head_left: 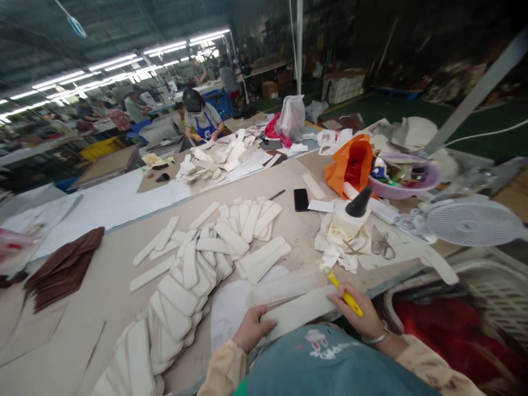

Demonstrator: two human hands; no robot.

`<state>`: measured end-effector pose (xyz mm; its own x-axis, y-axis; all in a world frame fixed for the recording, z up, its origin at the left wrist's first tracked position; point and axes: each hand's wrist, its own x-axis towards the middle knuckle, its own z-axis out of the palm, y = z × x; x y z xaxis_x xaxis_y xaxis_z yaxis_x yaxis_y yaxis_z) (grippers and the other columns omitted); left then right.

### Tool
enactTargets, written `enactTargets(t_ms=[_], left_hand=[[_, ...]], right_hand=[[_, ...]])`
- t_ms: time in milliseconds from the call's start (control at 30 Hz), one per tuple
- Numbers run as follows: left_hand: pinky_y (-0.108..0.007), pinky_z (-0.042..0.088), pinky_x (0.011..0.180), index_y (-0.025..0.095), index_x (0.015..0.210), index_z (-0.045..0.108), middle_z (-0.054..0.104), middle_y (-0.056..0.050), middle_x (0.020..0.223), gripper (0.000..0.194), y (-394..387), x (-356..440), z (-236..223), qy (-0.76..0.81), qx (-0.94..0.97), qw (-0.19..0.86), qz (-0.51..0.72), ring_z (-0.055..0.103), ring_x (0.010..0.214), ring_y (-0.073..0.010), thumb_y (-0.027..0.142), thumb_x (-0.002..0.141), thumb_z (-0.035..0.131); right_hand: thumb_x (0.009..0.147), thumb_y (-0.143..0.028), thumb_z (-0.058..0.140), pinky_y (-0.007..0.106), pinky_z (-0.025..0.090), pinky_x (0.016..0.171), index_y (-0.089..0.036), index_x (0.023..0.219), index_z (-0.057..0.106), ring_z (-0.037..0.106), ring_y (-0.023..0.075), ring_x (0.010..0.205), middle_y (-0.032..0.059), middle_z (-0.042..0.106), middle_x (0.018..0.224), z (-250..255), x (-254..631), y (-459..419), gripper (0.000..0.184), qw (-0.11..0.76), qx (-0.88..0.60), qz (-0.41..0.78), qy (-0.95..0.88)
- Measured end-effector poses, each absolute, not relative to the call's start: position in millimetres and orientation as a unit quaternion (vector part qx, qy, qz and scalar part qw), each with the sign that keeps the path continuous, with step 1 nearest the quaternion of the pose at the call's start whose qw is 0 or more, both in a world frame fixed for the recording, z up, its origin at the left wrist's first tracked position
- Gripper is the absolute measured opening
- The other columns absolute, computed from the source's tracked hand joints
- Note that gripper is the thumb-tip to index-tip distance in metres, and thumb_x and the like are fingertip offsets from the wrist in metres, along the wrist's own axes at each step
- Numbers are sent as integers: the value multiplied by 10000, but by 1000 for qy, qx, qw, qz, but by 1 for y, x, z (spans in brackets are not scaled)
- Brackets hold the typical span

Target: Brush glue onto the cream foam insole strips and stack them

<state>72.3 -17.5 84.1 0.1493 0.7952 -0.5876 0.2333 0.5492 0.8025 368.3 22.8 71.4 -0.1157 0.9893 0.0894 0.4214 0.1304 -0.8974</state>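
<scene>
Close to my body, a pale rectangular strip (303, 309) lies at the table's near edge, over other pale pieces. My left hand (254, 329) grips its left end, thumb on top. In my right hand (363, 314) is a brush with a yellow handle (351, 302), its bristles pointing away from me. The fingers of that hand also touch the strip's right end. Left of the strip, many similar pale pieces (177, 300) lie in a long overlapping pile. Beyond my right hand stands a whitish container with a black cone-shaped top (358, 202), with crumpled, stained material around it.
A black phone (301, 200) lies mid-table. On the right are an orange bag (344, 165), a lilac basin (406, 190) of odds and ends and a white fan (474, 221). Brown pieces (68, 267) are stacked left. Across the table, a person (205, 124) handles pale pieces.
</scene>
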Motion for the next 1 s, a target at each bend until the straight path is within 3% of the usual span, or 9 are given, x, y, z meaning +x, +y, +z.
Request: enactTargets(t_ms=[100, 333, 567, 1000], left_hand=[[-245, 465, 550, 125, 824, 593, 595, -11, 695, 453, -32, 65, 73, 613, 290, 677, 285, 546, 608, -118, 451, 535, 717], [-202, 465, 528, 120, 880, 557, 600, 1, 667, 298, -8, 57, 47, 765, 307, 490, 285, 567, 581, -94, 322, 672, 627], [-223, 433, 569, 81, 1123, 515, 617, 8, 619, 455, 22, 42, 33, 816, 351, 407, 212, 588, 571, -117, 236, 706, 610], [-226, 420, 584, 149, 920, 628, 649, -3, 636, 252, 29, 39, 30, 832, 369, 393, 134, 613, 632, -137, 272, 701, 631]], right_hand=[[795, -418, 524, 247, 449, 561, -224, 722, 440, 515, 150, 575, -19, 503, 633, 61, 374, 23, 223, 380, -539, 352, -664], [839, -392, 460, 257, 451, 572, -229, 733, 452, 535, 151, 579, -11, 525, 643, 43, 361, 42, 194, 316, -524, 327, -720], [849, -382, 425, 273, 444, 559, -226, 729, 467, 557, 162, 577, -8, 547, 631, 29, 343, 69, 201, 294, -519, 276, -754], [845, -359, 426, 287, 441, 558, -229, 742, 464, 584, 183, 599, 1, 568, 643, 19, 336, 80, 170, 252, -542, 266, -756]])
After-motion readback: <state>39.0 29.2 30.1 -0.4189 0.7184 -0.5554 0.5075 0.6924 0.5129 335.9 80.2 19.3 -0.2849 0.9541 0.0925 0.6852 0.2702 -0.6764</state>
